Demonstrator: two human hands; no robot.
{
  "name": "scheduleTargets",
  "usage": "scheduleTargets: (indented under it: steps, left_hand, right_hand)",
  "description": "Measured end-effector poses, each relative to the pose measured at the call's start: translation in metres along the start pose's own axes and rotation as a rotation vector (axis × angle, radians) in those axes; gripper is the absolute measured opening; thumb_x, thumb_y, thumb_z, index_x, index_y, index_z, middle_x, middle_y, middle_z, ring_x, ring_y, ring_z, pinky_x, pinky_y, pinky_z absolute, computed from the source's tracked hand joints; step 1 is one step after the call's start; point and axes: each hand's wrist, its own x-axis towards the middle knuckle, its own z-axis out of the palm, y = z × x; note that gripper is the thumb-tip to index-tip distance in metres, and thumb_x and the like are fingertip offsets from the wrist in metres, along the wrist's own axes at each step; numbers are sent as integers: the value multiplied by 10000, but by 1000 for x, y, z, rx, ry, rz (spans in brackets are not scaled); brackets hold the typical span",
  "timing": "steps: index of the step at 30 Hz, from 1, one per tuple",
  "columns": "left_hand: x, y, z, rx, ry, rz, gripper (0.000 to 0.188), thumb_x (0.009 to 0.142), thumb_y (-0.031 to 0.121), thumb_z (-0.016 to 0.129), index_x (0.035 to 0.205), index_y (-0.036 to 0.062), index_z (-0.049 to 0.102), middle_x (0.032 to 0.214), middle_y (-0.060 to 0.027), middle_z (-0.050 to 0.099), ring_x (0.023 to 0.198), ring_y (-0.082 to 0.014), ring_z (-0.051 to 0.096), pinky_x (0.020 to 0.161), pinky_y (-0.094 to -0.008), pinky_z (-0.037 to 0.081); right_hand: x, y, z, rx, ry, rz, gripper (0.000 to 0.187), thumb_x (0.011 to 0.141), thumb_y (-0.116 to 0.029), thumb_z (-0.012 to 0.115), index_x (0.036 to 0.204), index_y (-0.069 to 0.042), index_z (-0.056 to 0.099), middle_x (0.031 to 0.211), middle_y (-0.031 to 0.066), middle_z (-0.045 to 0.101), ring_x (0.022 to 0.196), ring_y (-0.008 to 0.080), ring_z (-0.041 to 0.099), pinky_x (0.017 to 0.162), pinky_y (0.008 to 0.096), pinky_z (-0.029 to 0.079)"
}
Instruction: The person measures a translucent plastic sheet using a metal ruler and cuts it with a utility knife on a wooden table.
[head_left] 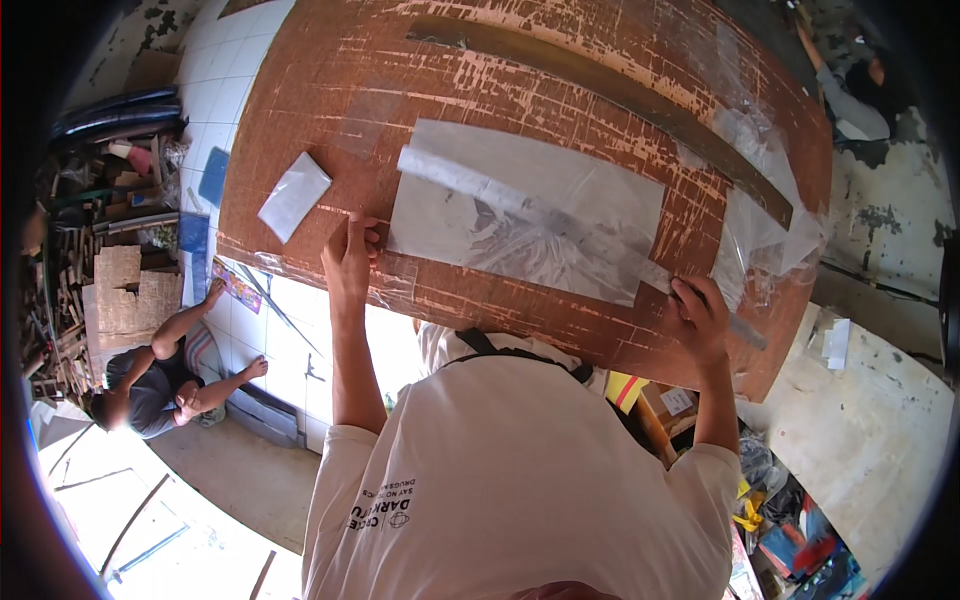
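Observation:
A clear, wrinkled plastic sheet (440,215) lies flat on the brown worktable in front of me. Slanting across it from upper left to lower right is a long translucent strip (480,185), which looks like a clear ruler. My left hand (350,248) is at the sheet's lower left corner with its fingers curled together; whatever they hold is hidden. At the sheet's right end, my right hand (700,315) has its fingers closed over the strip, whose far end shows beyond the hand. A folded white plastic packet (295,197) rests left of the sheet.
The worn wooden table (330,125) has a scratched top. A long dark wooden slat (600,95) curves across its far side. Crumpled clear plastic (765,210) lies at the right edge. Someone in dark clothes (155,390) sits on the floor at left; another person (860,100) is at upper right.

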Motion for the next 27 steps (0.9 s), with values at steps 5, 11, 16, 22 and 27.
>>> scheduleTargets:
  steps: [5, 11, 16, 22, 27]
  left_hand:
    - [-4, 5, 3, 35, 6, 30, 469, 1046, 396, 553, 989, -29, 743, 783, -65, 654, 648, -112, 585, 550, -282, 499]
    - [-2, 8, -5, 87, -47, 107, 392, 1034, 342, 581, 1057, -24, 721, 815, -78, 687, 673, -124, 638, 571, -289, 528]
    - [-21, 55, 25, 230, 86, 600, 208, 992, 158, 640, 1101, -12, 688, 887, -145, 734, 756, -198, 731, 657, -322, 584]
    - [-42, 116, 122, 183, -469, 1136, 205, 875, 26, 724, 1080, 27, 717, 1076, -153, 722, 1017, -330, 693, 879, -379, 549]
    - [-34, 112, 191, 249, -682, 1433, 257, 867, 40, 702, 1121, 83, 702, 1234, -105, 671, 1114, -327, 654, 1025, -521, 508]
  right_hand:
    - [-1, -15, -1, 44, 18, 160, 467, 763, 48, 697, 1215, -71, 680, 1173, 149, 655, 945, 322, 699, 821, 400, 589]
    - [-27, -58, 6, 359, 84, 660, 543, 816, 30, 603, 1358, -4, 600, 1275, 181, 650, 1101, 265, 676, 963, 352, 520]
    - [-64, -112, 33, 565, 321, 847, 620, 823, 31, 553, 1441, 63, 506, 1324, 198, 636, 1220, 211, 601, 1046, 332, 454]
    - [-99, -186, 55, 184, 301, 920, 623, 765, -1, 609, 1379, 82, 552, 941, 185, 637, 826, 304, 653, 777, 350, 525]
    - [-126, -231, 75, 95, 393, 954, 597, 723, -4, 634, 1312, 85, 605, 781, 131, 549, 622, 251, 547, 575, 350, 463]
